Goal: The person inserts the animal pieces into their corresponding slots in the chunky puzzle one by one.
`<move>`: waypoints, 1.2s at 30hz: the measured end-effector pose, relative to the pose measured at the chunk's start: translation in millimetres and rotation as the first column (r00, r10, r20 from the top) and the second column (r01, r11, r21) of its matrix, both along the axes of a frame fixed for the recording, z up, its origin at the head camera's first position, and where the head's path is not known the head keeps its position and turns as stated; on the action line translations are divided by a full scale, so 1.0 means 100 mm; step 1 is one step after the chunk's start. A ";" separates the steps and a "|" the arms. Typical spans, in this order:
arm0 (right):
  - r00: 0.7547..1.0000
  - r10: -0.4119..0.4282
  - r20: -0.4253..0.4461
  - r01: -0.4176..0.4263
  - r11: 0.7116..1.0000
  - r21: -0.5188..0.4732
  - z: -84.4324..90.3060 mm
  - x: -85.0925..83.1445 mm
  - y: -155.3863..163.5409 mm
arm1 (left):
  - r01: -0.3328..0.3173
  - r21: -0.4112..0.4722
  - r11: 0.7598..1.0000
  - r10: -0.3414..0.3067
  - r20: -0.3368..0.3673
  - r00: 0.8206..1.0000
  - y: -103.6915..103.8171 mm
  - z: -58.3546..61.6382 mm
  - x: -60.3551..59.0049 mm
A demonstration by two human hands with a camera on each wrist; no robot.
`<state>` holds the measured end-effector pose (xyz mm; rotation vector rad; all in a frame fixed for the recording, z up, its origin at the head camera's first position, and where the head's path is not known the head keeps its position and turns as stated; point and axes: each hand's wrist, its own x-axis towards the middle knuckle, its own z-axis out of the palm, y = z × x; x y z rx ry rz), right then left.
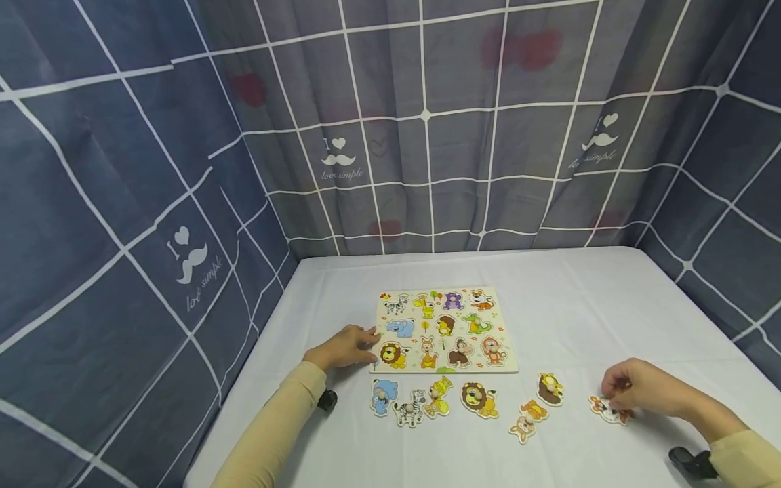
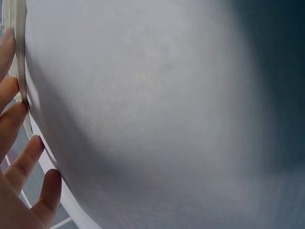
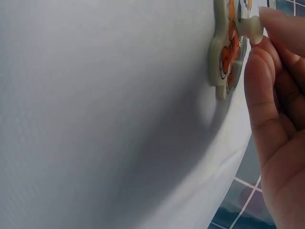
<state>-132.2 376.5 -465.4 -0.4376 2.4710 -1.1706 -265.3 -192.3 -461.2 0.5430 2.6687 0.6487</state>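
Observation:
A wooden animal puzzle board (image 1: 442, 344) lies flat on the white table. My left hand (image 1: 345, 347) touches its left edge with fingers spread; in the left wrist view the fingertips (image 2: 18, 110) rest along the board's side. At the right, my right hand (image 1: 643, 388) pinches a tiger puzzle piece (image 1: 601, 407) by its knob. The right wrist view shows thumb and finger at the pale knob (image 3: 253, 29), with the piece seen edge-on beside the table.
Loose knobbed pieces lie in front of the board: elephant (image 1: 383, 396), zebra (image 1: 410, 409), giraffe (image 1: 438, 398), lion (image 1: 478, 400), kangaroo (image 1: 527, 421) and hedgehog (image 1: 550, 390). Grey gridded curtains (image 1: 451, 156) enclose the table (image 1: 567, 298) at the back and sides.

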 end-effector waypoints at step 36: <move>0.998 0.037 -0.044 -0.038 0.999 -0.015 -0.09 0.08 0.06 | 0.031 0.030 0.999 -0.031 -0.002 1.000 0.00 0.02 0.00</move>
